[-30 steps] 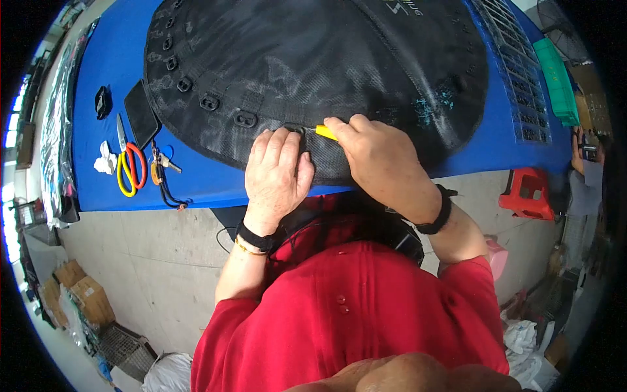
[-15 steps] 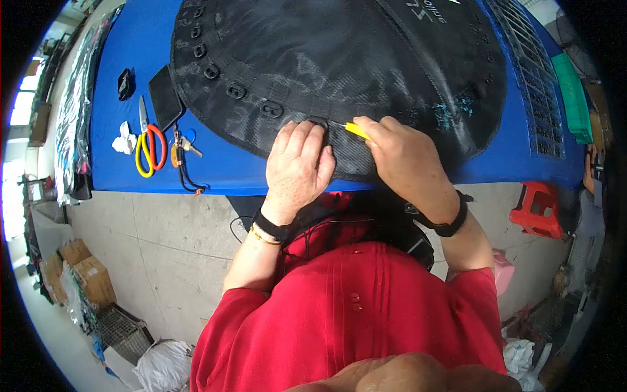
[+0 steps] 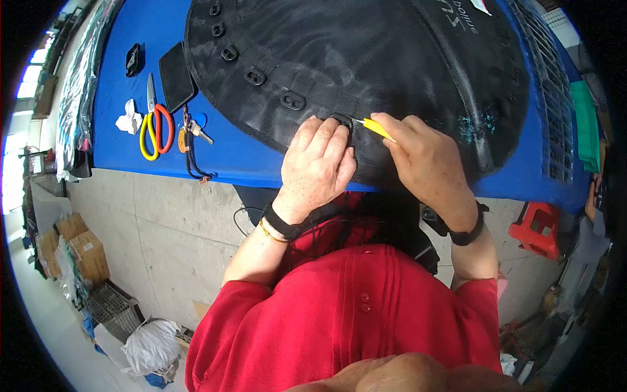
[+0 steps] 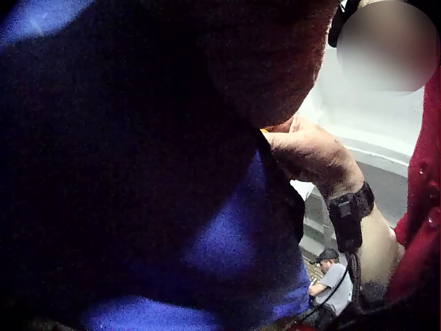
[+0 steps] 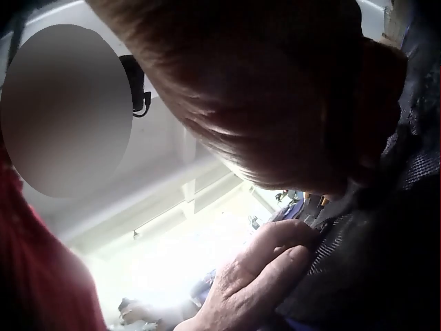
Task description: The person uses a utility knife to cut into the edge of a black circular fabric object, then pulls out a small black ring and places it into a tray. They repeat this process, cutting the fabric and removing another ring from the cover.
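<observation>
A large round black mesh mat (image 3: 392, 72) with stitched straps lies on the blue table. Black plastic buckles (image 3: 292, 100) line its near and left edge. My left hand (image 3: 319, 160) lies on the mat, fingertips pressing beside one black buckle (image 3: 342, 120). To the right of it, my right hand (image 3: 428, 160) grips a yellow-handled tool (image 3: 380, 129); its thin metal shaft points left at that buckle. The wrist views are dark: the left one catches my right hand (image 4: 313, 155), and the right one shows my left hand (image 5: 255, 276) against the mesh.
Scissors (image 3: 157, 127), a black phone (image 3: 176, 77), keys (image 3: 199, 132), crumpled tissue (image 3: 129, 117) and a small black item (image 3: 134, 60) lie left on the table. A divided clear tray (image 3: 555, 124) and a green bin (image 3: 585, 124) stand right. A red stool (image 3: 537, 228) is below.
The head view has shifted, so table, mat and hands sit further right. The tool tip stays near the same buckle, its handle now slanting down more. Both hands keep their grip and place.
</observation>
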### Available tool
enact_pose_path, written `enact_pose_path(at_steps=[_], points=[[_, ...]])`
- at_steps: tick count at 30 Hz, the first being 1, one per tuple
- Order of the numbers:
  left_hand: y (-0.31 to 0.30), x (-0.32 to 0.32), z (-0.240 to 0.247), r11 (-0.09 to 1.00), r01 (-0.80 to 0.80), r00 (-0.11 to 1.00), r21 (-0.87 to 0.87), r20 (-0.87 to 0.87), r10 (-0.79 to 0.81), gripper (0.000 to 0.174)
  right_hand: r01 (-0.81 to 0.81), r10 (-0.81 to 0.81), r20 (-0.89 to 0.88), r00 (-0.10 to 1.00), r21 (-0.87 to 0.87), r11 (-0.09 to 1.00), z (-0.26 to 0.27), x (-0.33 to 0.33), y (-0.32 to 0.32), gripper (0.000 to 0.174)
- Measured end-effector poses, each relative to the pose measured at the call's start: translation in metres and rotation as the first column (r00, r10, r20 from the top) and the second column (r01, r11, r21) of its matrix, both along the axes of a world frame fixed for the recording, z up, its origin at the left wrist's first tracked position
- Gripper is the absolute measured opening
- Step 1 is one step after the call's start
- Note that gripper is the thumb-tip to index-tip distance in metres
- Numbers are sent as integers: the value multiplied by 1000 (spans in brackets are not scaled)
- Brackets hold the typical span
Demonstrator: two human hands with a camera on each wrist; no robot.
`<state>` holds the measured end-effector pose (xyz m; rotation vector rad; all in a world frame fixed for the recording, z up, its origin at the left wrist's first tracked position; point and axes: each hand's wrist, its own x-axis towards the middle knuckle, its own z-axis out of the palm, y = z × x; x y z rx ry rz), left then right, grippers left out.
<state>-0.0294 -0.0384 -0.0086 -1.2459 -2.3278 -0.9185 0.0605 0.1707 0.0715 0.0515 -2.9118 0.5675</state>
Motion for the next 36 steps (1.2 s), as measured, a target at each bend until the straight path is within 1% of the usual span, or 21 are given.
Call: enact_pose_path(at_steps=[8,14,20,23,26,36], points=[[0,0,1,1000,1,1000,12,9,-1,41,-62,63,-31,998,32,998,-4,-16,-3,36],[0,0,1,1000,-2,1000,15,13,2,42,-56,59,-28,998,78,995,-7,-18,-3,35],[0,0,2,1000,3,1000,17,17,-4,42,-61,62,-15,998,65,996,-4,-20,-4,32],[-1,0,-3,1000,7,1000,-8,-3,-7,42,-65,66,-19,998,69,995,-4,-21,-4,33],[0,-1,-3,1000,9,1000,-5,-5,-9,42,-57,57,14,998,71,996,-3,-21,-4,34],[0,-1,-4,1000,2,1000,-6,-14,-2,40,-43,40,28,999,132,990,0,-15,-8,38]])
